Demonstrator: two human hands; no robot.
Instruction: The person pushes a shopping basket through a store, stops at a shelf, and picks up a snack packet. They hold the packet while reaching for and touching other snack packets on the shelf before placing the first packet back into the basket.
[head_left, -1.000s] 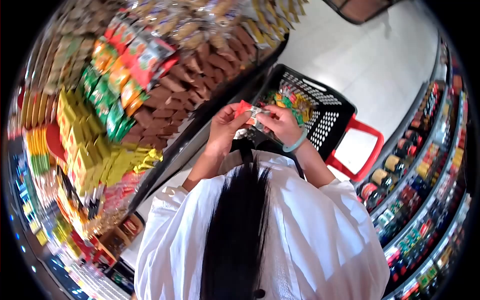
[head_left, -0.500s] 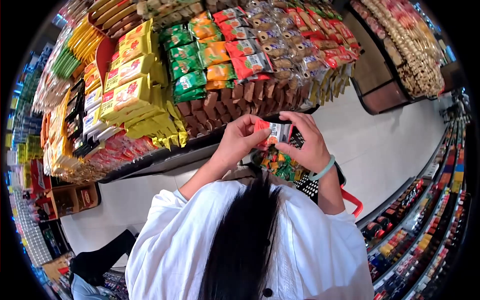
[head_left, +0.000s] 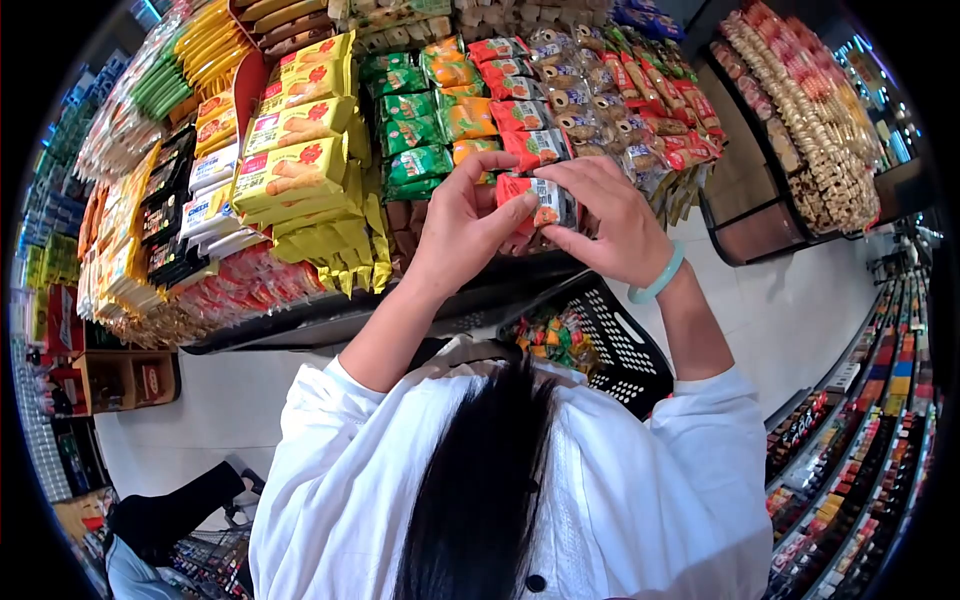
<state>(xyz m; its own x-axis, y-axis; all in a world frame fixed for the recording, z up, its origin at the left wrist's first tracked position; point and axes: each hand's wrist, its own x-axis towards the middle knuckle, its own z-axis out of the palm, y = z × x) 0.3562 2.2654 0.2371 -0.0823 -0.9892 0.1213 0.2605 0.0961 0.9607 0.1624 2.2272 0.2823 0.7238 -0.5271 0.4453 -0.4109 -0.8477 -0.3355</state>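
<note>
Both hands hold a small red and black snack packet [head_left: 545, 203] over the front edge of the display. My left hand [head_left: 462, 225] pinches its left end between thumb and fingers. At the packet's right end, my right hand [head_left: 615, 225] has its fingers curled over the top and its thumb below; a pale green bangle circles that wrist. Just beyond the hands lie rows of similar red packets [head_left: 519, 115], with orange packets [head_left: 466, 118] and green packets [head_left: 412, 131] to their left. Below the hands, a black basket [head_left: 625, 345] contains several colourful packets.
Yellow snack packs [head_left: 290, 180] are stacked on the display's left side. A second display bin [head_left: 765, 235] stands at the far right. Curved shelves [head_left: 850, 440] line the lower right. Part of another person in a dark sleeve [head_left: 180, 510] shows at lower left.
Both hands have moved forward and up with the packet, from above the basket to the display's front edge. More of the basket now shows beneath the arms.
</note>
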